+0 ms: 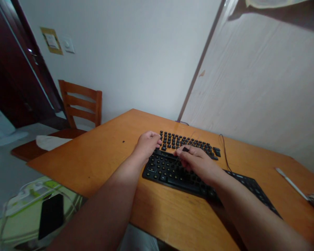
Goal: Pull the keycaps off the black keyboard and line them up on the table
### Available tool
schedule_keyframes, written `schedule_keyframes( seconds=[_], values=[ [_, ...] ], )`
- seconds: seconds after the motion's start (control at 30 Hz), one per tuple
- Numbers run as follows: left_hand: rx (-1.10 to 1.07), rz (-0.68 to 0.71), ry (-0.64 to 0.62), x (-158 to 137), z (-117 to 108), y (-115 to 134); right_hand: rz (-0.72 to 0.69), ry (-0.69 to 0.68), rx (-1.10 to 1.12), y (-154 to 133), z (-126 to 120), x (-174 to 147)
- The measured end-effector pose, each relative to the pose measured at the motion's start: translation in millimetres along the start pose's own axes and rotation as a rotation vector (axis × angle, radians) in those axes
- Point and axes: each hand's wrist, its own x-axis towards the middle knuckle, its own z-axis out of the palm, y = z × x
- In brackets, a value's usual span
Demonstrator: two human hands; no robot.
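Note:
A black keyboard (pixel 170 179) lies on the wooden table with many of its keycaps off, small round stems showing in rows. Behind it, loose black keycaps (pixel 196 142) stand in rows on the tabletop. My left hand (pixel 148 143) is closed, fingers curled together, at the keyboard's far left corner beside those rows; anything inside it is hidden. Over the middle of the keyboard, my right hand (pixel 195 160) pinches a small black piece (pixel 185 149) between thumb and fingers. What looks like a thin wire runs down from those fingertips.
One small dark piece (pixel 123 141) lies alone on the table (pixel 107 153). A white-handled brush (pixel 290 181) is at the right, and a cable (pixel 225 151) runs behind the keyboard. Left are a wooden chair (pixel 81 101) and a stool (pixel 7 230) bearing a black phone (pixel 51 215).

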Motion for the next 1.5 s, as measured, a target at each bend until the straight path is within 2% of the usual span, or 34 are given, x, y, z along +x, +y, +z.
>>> schedule_keyframes(
  seconds=[0.27, 0.57, 1.03, 1.5],
  values=[
    [0.012, 0.006, -0.032, 0.1, -0.9, -1.3, 0.014, -0.176, 0.102, 2.2, 17.3, -19.5],
    [0.004, 0.014, -0.049, -1.4, -0.3, -1.1, -0.046, -0.203, -0.008, 3.1, 28.5, -25.7],
    [0.049, 0.079, -0.06, 3.1, -0.6, -11.5, -0.196, -0.109, -0.276, 9.9, 35.6, -30.0],
    [0.076, 0.109, -0.063, 4.6, -0.2, -15.8, -0.152, -0.018, -0.326, 15.7, 38.7, -28.0]
  ],
)
